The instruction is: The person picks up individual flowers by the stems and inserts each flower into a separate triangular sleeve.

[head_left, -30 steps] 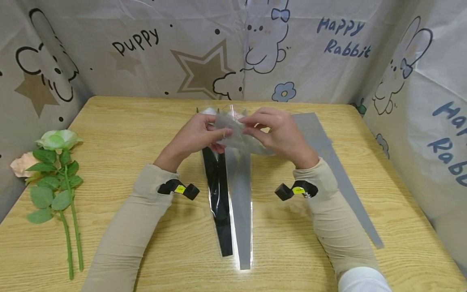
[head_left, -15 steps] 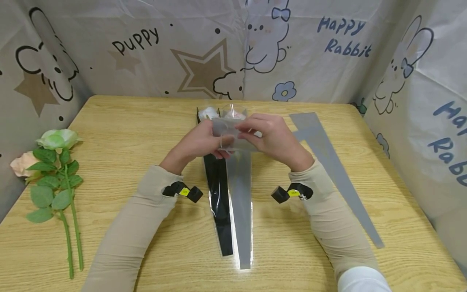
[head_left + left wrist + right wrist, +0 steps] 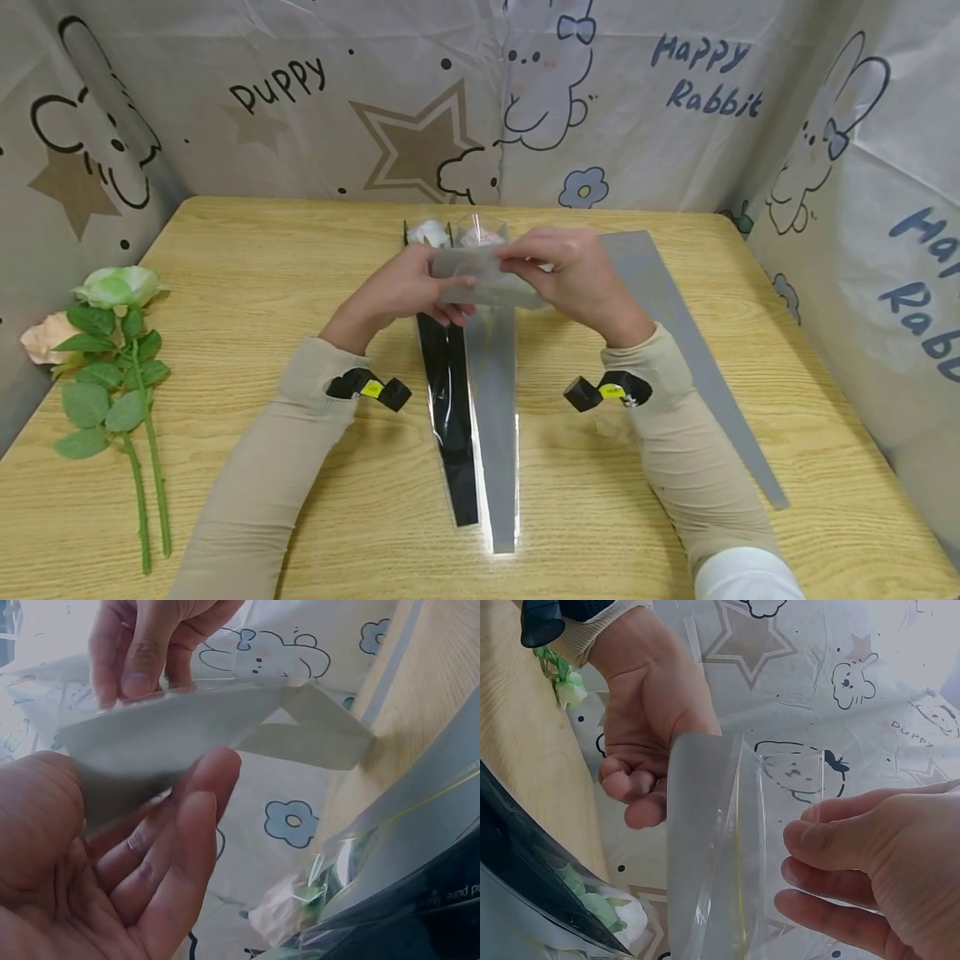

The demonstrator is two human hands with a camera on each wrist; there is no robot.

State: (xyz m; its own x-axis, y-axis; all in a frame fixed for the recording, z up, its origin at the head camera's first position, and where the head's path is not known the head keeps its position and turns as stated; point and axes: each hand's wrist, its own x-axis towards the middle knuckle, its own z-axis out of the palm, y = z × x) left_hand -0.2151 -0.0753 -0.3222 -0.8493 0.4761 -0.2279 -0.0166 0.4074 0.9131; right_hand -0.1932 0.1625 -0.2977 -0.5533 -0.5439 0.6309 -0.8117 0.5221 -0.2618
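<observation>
Near the far side of the table, both hands hold a grey translucent flower sleeve [image 3: 483, 292] with a clear edge. My left hand [image 3: 393, 287] grips one end, its thumb on the near face and the fingers behind. The right hand [image 3: 573, 271] pinches the clear edge; in the right wrist view this sleeve [image 3: 697, 847] stands between the hands. Beneath them on the table lie a black sleeve [image 3: 450, 400] with a white flower [image 3: 429, 233] and a grey sleeve [image 3: 497, 417] with a pale pink flower [image 3: 480, 237]. The hands partly cover both sleeves' upper parts.
A long flat grey sleeve [image 3: 705, 358] lies slanted at the right. On the left are two loose roses, a pale green one [image 3: 120, 287] and a peach one [image 3: 48, 339], with long green stems. Printed cloth [image 3: 300, 150] walls in the back and sides.
Compared with half a second ago, the hands have moved slightly apart, left hand leftward and right hand rightward. The held sleeve has shifted between them; the things on the table stay put.
</observation>
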